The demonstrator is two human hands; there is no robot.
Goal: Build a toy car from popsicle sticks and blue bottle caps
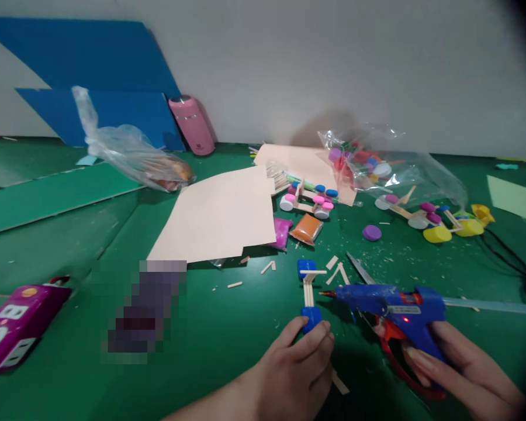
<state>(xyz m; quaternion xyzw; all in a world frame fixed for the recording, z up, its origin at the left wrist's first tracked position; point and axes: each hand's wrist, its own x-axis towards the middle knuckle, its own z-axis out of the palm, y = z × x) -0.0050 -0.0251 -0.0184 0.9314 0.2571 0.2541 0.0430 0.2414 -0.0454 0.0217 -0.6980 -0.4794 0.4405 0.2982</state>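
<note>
Right hand (458,365) aims glue gun (388,304) at stick frame (309,289).

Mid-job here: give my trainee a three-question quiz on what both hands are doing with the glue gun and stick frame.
1. True or false: the right hand holds the blue glue gun.
2. Which does the left hand touch? A) pink bottle B) blue cap on the stick frame C) purple cap
3. Fill in: the gun's nozzle points toward the ____ of the picture.

Key:
1. True.
2. B: its fingers rest on the near blue cap of the stick frame.
3. Left, toward the frame; the nozzle is not touching it.
</note>
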